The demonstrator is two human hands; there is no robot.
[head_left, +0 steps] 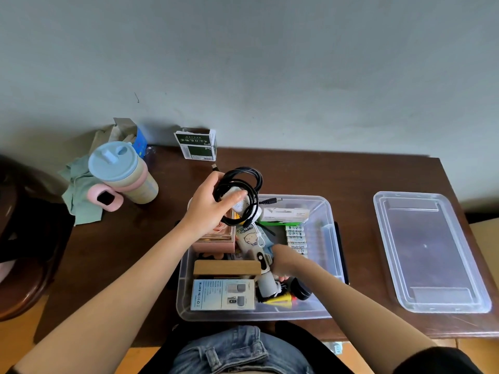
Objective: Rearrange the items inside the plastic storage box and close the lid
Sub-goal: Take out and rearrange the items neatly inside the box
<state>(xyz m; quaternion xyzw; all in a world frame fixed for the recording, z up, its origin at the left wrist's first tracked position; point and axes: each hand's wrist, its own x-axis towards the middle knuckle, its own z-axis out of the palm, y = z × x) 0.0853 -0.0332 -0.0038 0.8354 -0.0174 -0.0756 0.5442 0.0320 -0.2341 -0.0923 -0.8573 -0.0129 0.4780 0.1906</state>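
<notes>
A dark brown wooden table (pixel 310 174) stands against a grey-green wall. On it, centre front: a clear plastic storage box (pixel 328 211), uncovered. Right of it, apart: its clear lid (pixel 429 252), lying flat. Left rear: a lidded tumbler (pixel 121 174) with a pale blue top, resting on a green cloth (pixel 78 190). Rear centre: a green-and-white carton (pixel 197 145), upright near the wall.
</notes>
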